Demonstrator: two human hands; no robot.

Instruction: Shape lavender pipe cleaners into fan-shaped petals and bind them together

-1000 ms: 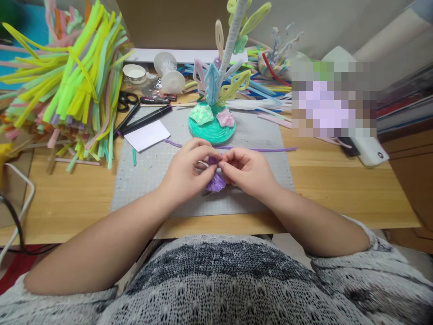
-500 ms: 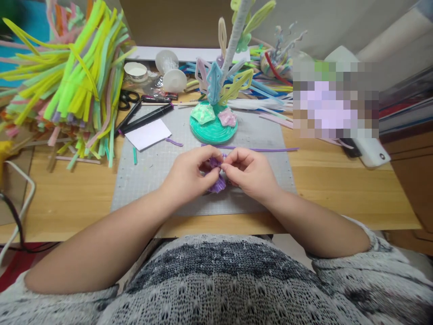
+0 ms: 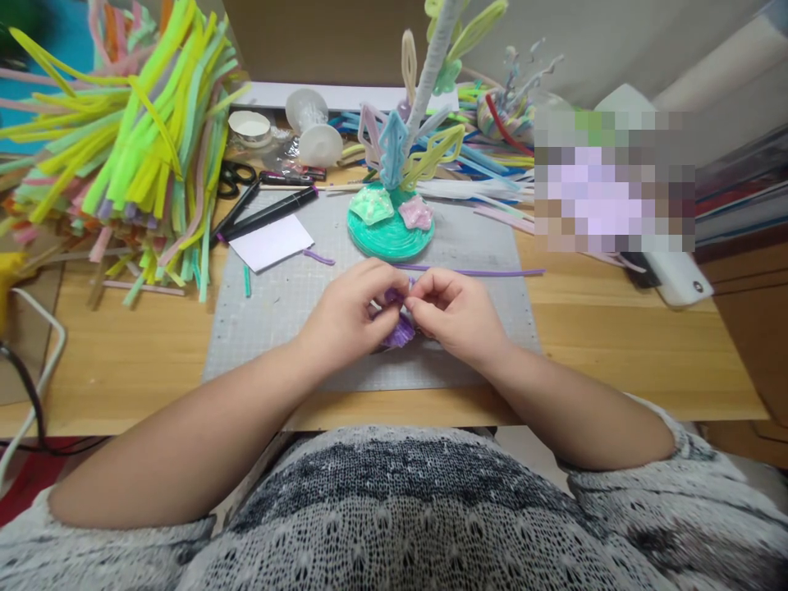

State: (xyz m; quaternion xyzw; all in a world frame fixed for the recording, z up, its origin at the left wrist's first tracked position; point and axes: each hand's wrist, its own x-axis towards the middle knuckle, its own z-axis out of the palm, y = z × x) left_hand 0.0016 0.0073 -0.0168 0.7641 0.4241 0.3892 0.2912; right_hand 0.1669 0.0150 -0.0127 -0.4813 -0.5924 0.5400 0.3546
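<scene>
A small purple pipe-cleaner piece is pinched between the thumb and fingers of my left hand, above the grey cutting mat. My right hand has its thumb and forefinger pressed together at the piece's right side; the fingers partly cover what they grip. Just beyond my hands, a long purple pipe cleaner lies across the mat. Farther back stands a pipe-cleaner plant with a round green base, a pale wrapped stem and looped leaves.
A large bundle of coloured pipe cleaners fills the left side. Black markers, a white card, scissors and a white spool lie at the back left. More pipe cleaners lie behind the plant. A white device is at the right.
Both hands stay together at the purple piece, with only slight finger movement. The whole view has shifted a little.
</scene>
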